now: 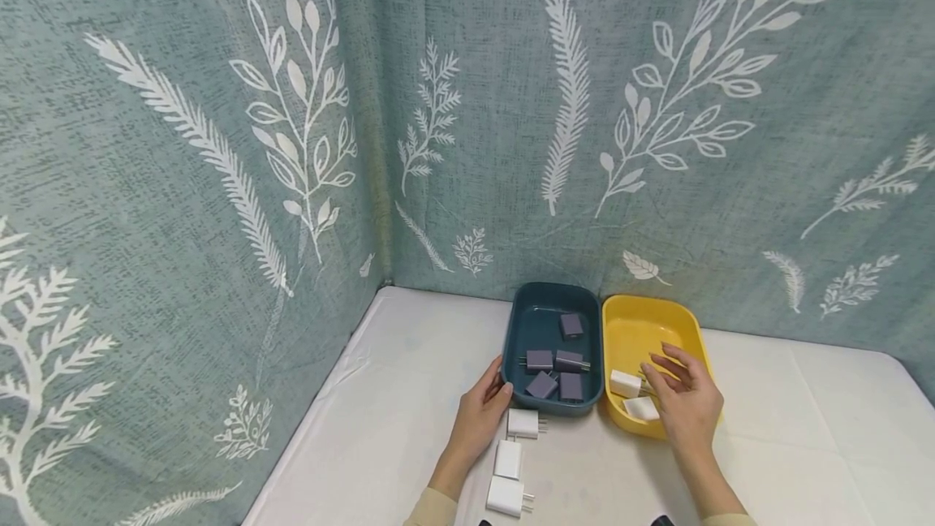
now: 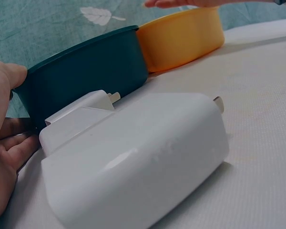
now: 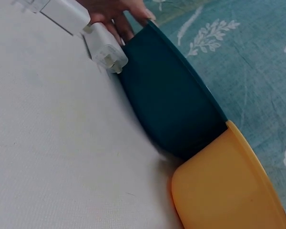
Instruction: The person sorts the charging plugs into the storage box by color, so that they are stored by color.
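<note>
My left hand (image 1: pixel 480 410) grips the near left corner of a dark teal bin (image 1: pixel 553 407), thumb at the rim and fingers against the outer wall. Inside that bin lie several dark purple-grey plug chargers (image 1: pixel 540 360). Over the yellow bin (image 1: pixel 643 307) hovers my right hand (image 1: pixel 687 400), fingers loosely bent with nothing between them. Two white plug chargers (image 1: pixel 626 383) rest in the yellow bin just beside its thumb; part of one is behind the hand. Three more white chargers (image 1: pixel 508 459) lie on the table beside my left wrist, the largest in the left wrist view (image 2: pixel 138 157).
Both bins stand side by side, touching, near the back of a table with a white cloth (image 1: pixel 416 355). A blue-green curtain (image 1: pixel 482 144) with white leaf prints hangs behind and along the left side.
</note>
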The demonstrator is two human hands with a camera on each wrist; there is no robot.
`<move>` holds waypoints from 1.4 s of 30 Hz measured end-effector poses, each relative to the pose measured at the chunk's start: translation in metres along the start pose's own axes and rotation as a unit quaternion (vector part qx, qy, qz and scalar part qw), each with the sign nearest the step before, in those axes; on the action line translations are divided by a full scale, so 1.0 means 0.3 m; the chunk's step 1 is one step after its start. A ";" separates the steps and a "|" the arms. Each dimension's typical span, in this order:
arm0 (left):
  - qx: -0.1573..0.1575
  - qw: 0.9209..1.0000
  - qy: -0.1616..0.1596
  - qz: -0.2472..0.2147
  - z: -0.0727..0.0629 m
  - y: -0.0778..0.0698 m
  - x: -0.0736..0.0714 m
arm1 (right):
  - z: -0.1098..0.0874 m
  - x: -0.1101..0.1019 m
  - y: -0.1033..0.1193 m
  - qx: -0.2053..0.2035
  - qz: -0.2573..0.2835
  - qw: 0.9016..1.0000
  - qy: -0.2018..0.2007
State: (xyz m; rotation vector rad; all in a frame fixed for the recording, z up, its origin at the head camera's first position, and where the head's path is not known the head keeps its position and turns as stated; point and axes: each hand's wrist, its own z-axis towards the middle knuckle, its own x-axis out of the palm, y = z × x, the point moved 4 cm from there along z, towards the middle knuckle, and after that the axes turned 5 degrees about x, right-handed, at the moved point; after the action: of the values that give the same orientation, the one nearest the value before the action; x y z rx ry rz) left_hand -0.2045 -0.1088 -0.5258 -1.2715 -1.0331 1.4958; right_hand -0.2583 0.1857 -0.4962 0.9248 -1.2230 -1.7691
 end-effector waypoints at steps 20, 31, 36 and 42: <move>-0.002 1.000 0.002 0.005 -0.003 -0.008 0.002 | -0.018 -0.008 -0.003 -0.003 0.027 1.000 0.008; 0.011 1.000 0.001 0.002 0.006 0.005 0.002 | -0.044 0.006 0.013 -0.025 0.021 0.999 0.036; 0.014 1.000 -0.008 0.004 0.025 0.078 0.015 | -0.068 0.019 0.028 -0.031 0.017 0.998 0.051; 0.018 1.000 -0.007 0.008 0.033 0.122 0.019 | -0.103 0.037 0.051 -0.034 0.013 0.997 0.066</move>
State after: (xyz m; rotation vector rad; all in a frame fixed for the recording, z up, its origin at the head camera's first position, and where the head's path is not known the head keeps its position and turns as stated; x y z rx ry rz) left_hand -0.2188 -0.1130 -0.5610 -1.2489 -1.0030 1.5296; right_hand -0.2328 0.1603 -0.4914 0.9663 -1.0787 -1.6906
